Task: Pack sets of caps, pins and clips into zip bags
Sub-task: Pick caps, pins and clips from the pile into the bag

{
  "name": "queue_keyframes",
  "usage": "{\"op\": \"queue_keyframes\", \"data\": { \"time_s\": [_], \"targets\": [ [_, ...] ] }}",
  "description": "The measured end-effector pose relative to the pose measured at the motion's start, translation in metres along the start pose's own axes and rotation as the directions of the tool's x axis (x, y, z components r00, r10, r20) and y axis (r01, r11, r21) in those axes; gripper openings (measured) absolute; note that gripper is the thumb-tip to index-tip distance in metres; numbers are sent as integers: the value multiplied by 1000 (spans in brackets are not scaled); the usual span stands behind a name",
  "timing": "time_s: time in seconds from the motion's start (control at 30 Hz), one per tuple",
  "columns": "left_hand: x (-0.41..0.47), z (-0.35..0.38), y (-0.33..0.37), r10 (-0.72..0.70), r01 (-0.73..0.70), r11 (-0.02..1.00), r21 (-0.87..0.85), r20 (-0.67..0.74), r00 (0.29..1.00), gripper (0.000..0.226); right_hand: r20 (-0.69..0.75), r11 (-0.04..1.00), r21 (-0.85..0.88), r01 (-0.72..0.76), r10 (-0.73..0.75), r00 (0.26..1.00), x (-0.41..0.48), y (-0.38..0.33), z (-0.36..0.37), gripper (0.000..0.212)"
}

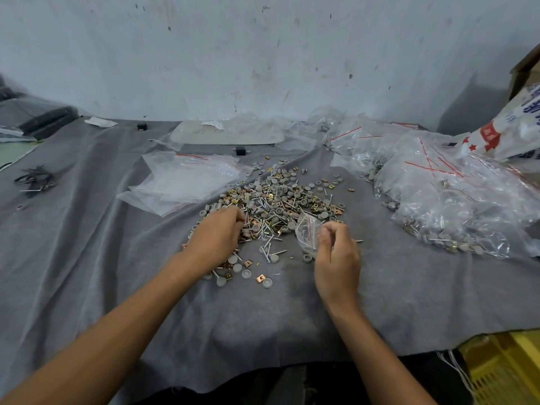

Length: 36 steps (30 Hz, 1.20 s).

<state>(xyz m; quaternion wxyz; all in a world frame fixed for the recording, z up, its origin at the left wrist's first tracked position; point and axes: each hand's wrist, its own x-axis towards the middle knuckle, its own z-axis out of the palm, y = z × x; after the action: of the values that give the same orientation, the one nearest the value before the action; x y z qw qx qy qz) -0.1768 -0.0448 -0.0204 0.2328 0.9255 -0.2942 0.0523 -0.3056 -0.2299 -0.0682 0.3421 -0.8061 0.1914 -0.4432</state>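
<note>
A loose pile (pixel 280 197) of grey round caps, metal pins and brass clips lies on the grey cloth (pixel 87 244) in the middle. My left hand (pixel 217 235) rests on the pile's near left edge, fingers curled down into the parts; what they hold is hidden. To the right, my right hand (pixel 336 258) pinches a small clear zip bag (pixel 306 232) with a few parts inside, held just above the cloth. Empty zip bags (pixel 187 176) with red strips lie flat behind my left hand.
A heap of filled zip bags (pixel 444 194) covers the right side. A white printed sack (pixel 502 133) and a cardboard box stand at the far right, a yellow crate (pixel 505 372) at the near right. Dark clips (pixel 35 181) lie far left. A white tray (pixel 228 134) sits by the wall.
</note>
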Motion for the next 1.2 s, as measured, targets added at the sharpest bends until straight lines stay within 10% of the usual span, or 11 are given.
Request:
{"op": "queue_keyframes", "data": {
  "time_s": [0.47, 0.63, 0.77, 1.2],
  "targets": [
    [7, -8, 71, 104, 55, 740, -671, 195, 975, 23, 19, 1000, -4, 30, -30, 999, -1, -2, 0, 8],
    [3, -17, 44, 146, -121, 985, -126, 210, 967, 5, 15, 999, -16, 29, -29, 999, 1, 0, 0, 10],
    [-4, -16, 26, 45, -176, 952, 251, 456, 889, 7, 5, 999, -10, 42, -42, 999, 1, -1, 0, 16],
    [-6, -10, 18, -30, -88, 967, 241, 447, 894, 7, 11, 999, -3, 45, -45, 999, 0, -2, 0, 7]
  ]
}}
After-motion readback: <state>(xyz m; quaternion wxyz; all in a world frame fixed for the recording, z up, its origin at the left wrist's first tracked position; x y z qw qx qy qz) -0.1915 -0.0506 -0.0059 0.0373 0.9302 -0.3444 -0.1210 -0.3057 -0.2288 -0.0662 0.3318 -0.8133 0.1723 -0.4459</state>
